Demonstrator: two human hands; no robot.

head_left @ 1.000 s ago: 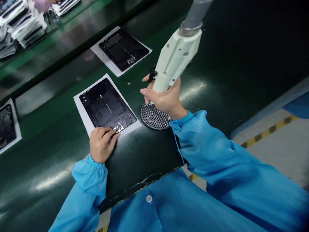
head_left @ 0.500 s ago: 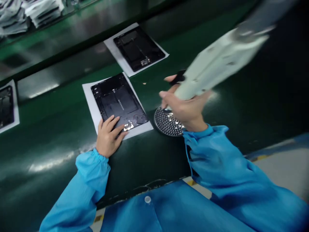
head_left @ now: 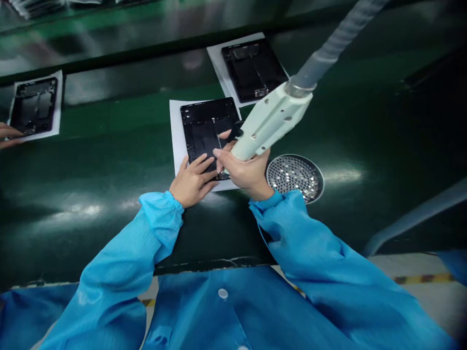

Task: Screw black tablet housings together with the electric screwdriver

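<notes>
A black tablet-like housing (head_left: 204, 131) lies on a white sheet (head_left: 177, 141) on the dark green bench. My left hand (head_left: 191, 183) rests on its lower left part, fingers spread, holding nothing. My right hand (head_left: 248, 170) is wrapped round a pale green powered tool (head_left: 275, 121) with a grey ribbed hose. The tool is tilted, and its lower end is over the lower right part of the housing, where the hand hides the tip. Right of that hand sits a round perforated dish (head_left: 292, 177) with small shiny pieces, probably screws, in it.
A second housing (head_left: 251, 68) on white paper lies behind the first. At the far left another (head_left: 34, 104) lies on paper, with another person's hand (head_left: 9, 133) at its edge. A grey hose (head_left: 416, 218) crosses the bench at the right.
My right hand has moved the tool left from above the round dish to the housing. The view has shifted, and another person's hand now shows at the left. My left hand stays on the housing.
</notes>
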